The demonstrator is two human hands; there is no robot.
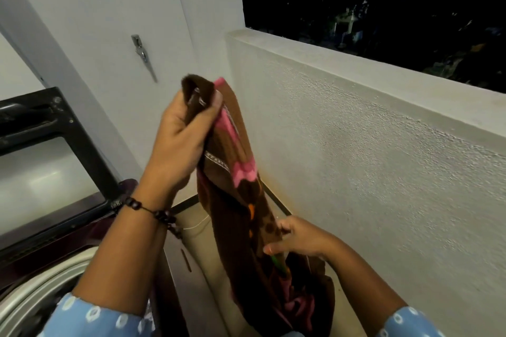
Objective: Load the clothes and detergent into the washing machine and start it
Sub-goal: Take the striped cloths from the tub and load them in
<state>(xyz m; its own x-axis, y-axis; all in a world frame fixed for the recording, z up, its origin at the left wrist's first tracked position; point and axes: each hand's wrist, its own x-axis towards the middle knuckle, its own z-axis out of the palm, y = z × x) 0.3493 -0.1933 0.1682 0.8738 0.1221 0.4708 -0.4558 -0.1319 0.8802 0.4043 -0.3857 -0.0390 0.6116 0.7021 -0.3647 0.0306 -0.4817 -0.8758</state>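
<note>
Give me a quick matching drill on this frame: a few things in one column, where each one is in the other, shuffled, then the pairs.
Things:
1. left hand
2. right hand
3. washer lid
4. bracelet

Places or states:
A. raised open at far left
B. on the left wrist
C. grips the top of the brown cloth
D. holds the cloth lower down

Pairs: 1-C, 2-D, 3-A, 4-B
</note>
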